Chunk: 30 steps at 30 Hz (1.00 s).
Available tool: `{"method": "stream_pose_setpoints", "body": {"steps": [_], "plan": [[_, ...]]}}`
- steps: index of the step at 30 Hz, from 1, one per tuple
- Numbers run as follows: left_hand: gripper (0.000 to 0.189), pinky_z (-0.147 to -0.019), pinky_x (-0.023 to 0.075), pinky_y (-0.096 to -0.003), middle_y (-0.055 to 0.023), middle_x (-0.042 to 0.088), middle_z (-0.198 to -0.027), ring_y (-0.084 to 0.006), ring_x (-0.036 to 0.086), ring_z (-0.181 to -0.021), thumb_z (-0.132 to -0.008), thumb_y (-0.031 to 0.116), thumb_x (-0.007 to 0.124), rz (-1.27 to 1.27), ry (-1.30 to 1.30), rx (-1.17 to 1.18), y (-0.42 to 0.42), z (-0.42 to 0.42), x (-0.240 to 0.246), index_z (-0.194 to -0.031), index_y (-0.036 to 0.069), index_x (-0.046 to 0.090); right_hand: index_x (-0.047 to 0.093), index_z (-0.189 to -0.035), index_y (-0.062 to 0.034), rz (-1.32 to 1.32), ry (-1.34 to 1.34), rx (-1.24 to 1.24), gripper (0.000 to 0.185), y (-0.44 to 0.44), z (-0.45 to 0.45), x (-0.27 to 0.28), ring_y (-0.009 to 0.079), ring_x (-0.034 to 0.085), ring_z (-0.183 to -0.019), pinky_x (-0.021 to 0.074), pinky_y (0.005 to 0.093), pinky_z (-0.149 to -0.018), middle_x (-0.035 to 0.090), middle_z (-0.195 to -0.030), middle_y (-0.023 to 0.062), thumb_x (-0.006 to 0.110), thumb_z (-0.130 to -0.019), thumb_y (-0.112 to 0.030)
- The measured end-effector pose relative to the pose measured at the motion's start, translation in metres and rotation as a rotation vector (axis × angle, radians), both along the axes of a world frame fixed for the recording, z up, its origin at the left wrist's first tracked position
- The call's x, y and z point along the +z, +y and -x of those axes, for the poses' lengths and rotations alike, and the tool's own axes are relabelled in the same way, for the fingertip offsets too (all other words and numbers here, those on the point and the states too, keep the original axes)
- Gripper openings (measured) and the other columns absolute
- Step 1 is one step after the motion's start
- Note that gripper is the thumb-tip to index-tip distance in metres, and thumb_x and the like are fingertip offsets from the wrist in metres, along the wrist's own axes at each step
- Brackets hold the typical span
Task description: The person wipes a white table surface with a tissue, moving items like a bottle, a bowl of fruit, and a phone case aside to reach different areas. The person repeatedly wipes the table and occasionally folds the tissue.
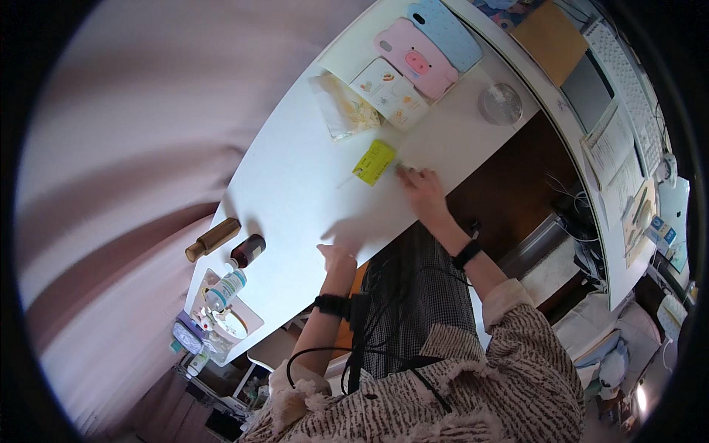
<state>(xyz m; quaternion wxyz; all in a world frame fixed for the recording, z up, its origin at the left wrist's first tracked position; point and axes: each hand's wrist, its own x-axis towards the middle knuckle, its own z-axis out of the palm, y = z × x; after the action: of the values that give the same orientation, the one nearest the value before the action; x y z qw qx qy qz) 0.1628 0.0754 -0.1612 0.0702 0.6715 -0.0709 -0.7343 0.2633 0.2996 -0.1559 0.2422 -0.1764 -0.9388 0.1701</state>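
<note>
My right hand (426,196) is low over the white table (299,166), its fingers bent and slightly blurred. Its fingertips are at a small, indistinct dark thing (400,165); I cannot tell whether they grip it. Just left of those fingertips lies a yellow-green printed tag (374,162), with a thin clear strip at its lower left corner. My left hand (337,257) is at the table's near edge, its finger positions partly hidden. Beyond the tag are a clear plastic packet with a floral pattern (349,108) and a white booklet or box with small food drawings (389,93).
A pink pig-faced phone case (416,58) and a blue one (446,33) lie at the far end. A round clear container (500,104) stands right of them. At left are a brown bottle (216,238), an amber bottle (248,252) and a teal-labelled bottle (226,289) near a pink tray (252,317).
</note>
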Motion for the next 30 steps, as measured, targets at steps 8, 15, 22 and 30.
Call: {"method": "stream_pose_setpoints", "body": {"steps": [8,15,22,30], "plan": [[0.03,-0.092,0.0377,-0.0343,-0.0133,0.054,-0.108,-0.0234,0.05,-0.104,-0.081,0.02,0.061,1.119,1.119,-1.968,0.083,0.103,0.119,-0.106,0.003,0.056,0.057,-0.106,-0.0051,0.092,-0.193,-0.209,0.047,0.019,-0.006,-0.008,0.0231,0.046,-0.078,0.0405,0.0342,-0.072,0.048,-0.084,0.0043,0.057,-0.06,0.004],[0.076,-0.086,0.0427,-0.04,-0.0259,0.039,-0.115,-0.0376,0.043,-0.11,-0.054,0.048,0.078,1.76,0.976,-2.372,0.201,0.125,0.095,-0.114,0.011,0.05,0.061,-0.102,-0.0107,0.209,-0.24,-0.217,0.046,-0.003,0.007,0.007,0.0244,0.049,-0.076,0.0439,0.0339,-0.069,0.05,-0.08,0.0055,0.056,-0.06,0.007],[0.069,-0.076,0.0491,-0.041,-0.02,0.049,-0.104,-0.0343,0.057,-0.089,-0.053,0.042,0.077,1.621,0.688,-2.515,0.18,0.145,0.067,-0.107,0.008,0.05,0.066,-0.092,-0.0106,0.479,-0.196,-0.225,0.034,0.008,0.023,0.013,0.0247,0.052,-0.073,0.0434,0.0353,-0.065,0.051,-0.072,0.0074,0.053,-0.066,0.007],[0.051,-0.079,0.0472,-0.04,-0.0212,0.051,-0.103,-0.0333,0.054,-0.095,-0.058,0.026,0.075,1.944,0.352,-2.307,0.064,0.146,0.067,-0.099,0.006,0.053,0.067,-0.09,-0.0078,0.411,-0.225,-0.136,0.033,0.001,0.041,0.022,0.026,0.053,-0.07,0.0432,0.0342,-0.061,0.052,-0.069,0.0091,0.052,-0.065,0.009]]}}
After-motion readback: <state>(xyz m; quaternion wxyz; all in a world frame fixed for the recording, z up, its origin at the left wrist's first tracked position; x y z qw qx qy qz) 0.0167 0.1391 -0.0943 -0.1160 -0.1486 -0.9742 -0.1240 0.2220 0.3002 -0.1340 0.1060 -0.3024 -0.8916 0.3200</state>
